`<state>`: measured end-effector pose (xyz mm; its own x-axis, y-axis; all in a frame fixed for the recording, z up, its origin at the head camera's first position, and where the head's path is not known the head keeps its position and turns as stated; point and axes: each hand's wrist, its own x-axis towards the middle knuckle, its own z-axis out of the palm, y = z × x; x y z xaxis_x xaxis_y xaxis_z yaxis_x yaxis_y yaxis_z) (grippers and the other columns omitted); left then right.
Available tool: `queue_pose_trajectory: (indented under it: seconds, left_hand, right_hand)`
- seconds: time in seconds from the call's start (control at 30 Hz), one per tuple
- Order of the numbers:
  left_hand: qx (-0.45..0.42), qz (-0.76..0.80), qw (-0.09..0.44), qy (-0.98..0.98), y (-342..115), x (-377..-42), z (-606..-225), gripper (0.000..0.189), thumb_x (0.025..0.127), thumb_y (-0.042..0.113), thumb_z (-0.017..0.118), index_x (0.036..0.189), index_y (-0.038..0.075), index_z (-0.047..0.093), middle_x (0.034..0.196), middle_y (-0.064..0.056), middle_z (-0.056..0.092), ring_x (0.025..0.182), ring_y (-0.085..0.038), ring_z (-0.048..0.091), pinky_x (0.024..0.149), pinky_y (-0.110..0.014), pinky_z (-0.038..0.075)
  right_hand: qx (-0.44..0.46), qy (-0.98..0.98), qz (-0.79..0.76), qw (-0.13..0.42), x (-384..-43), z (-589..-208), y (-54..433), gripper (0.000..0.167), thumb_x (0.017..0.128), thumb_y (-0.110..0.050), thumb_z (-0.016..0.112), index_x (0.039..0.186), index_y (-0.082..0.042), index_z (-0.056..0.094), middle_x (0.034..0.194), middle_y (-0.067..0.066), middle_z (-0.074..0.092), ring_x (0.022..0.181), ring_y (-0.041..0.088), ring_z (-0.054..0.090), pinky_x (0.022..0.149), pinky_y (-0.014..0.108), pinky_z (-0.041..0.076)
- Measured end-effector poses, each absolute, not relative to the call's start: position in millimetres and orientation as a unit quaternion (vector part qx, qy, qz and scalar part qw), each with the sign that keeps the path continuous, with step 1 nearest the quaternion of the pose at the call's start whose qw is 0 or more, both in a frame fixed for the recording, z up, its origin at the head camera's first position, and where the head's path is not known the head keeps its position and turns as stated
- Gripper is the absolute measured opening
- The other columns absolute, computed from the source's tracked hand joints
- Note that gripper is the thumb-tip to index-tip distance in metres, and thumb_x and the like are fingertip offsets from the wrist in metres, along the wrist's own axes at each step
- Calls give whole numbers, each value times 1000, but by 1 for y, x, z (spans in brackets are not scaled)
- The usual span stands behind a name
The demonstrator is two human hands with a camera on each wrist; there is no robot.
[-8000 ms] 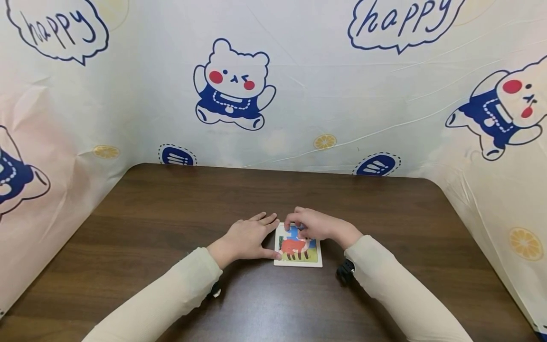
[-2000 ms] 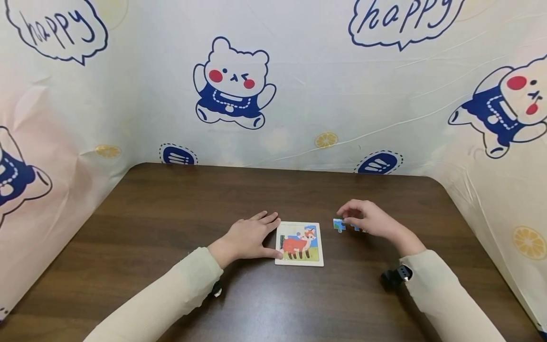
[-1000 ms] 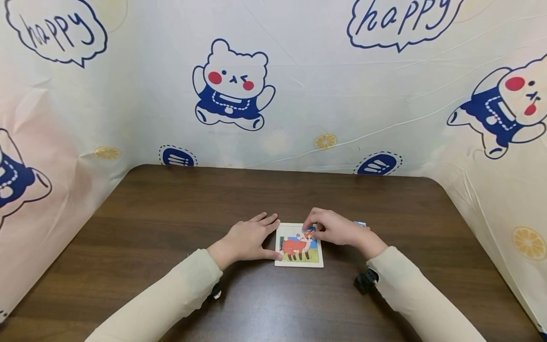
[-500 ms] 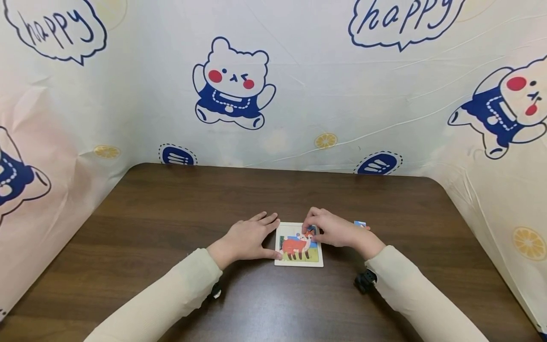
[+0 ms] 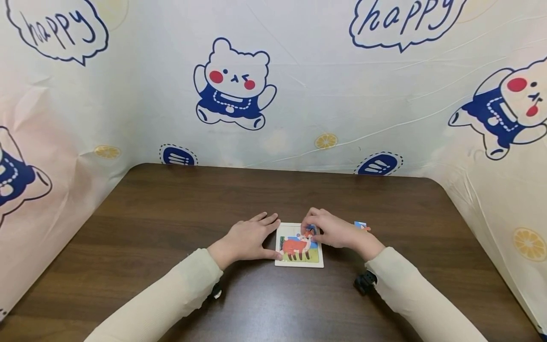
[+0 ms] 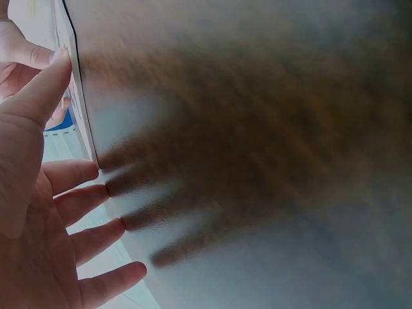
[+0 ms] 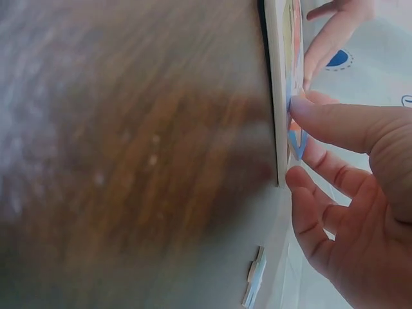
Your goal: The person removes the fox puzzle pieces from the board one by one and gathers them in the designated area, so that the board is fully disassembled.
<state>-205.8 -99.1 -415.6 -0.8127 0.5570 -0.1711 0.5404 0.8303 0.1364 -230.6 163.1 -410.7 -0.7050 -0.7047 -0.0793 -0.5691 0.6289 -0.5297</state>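
A square jigsaw puzzle [image 5: 297,247] showing a red deer on grass lies in a pale tray [image 5: 299,265] on the table. My left hand [image 5: 247,240] spreads along the tray's left side, its thumb touching the frame and its straight fingertips by the left edge. Over the upper right corner of the picture, my right hand [image 5: 331,230] pinches a puzzle piece between thumb and fingers. In the right wrist view this piece [image 7: 297,144] shows blue and orange and stands tilted against the tray; my fingers hide part of it.
A loose blue puzzle piece [image 5: 361,224] lies on the table just behind my right wrist, partly covered by it. The brown wooden table [image 5: 205,190] ends at a patterned cloth backdrop [image 5: 299,95] at the back and sides.
My right hand has gone from the tray to the loose pieces at the right and come back with one, now working it at the upper right corner. My left hand has stayed put.
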Motion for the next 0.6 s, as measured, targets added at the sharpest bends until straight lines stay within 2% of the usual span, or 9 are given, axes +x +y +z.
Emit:
queue_pose_trajectory:
  seconds: [0.17,0.4,0.6]
  left_hand:
    - [288,42,101,952,-99,-206,-416,96,79,75,64,153,18,41,161,-1,35,149,-28,34,101,-56,47]
    - [285,41,105,952,-99,-206,-417,97,79,75,63,153,18,41,162,0,34,150,-28,33,102,-57,47]
    - [284,40,104,952,-99,-206,-416,97,79,76,63,153,18,40,162,0,33,150,-28,32,101,-57,47]
  right_hand:
    - [-338,896,-258,130,-231,-412,162,29,92,-5,68,120,-9,60,107,5,57,99,20,51,88,36,46]
    - [-336,892,-281,115,-231,-411,163,20,92,-1,67,109,-9,62,99,5,58,90,18,52,79,28,46]
    - [-336,879,-314,130,-230,-407,164,17,93,-1,66,108,-9,64,94,4,62,82,14,53,74,25,47]
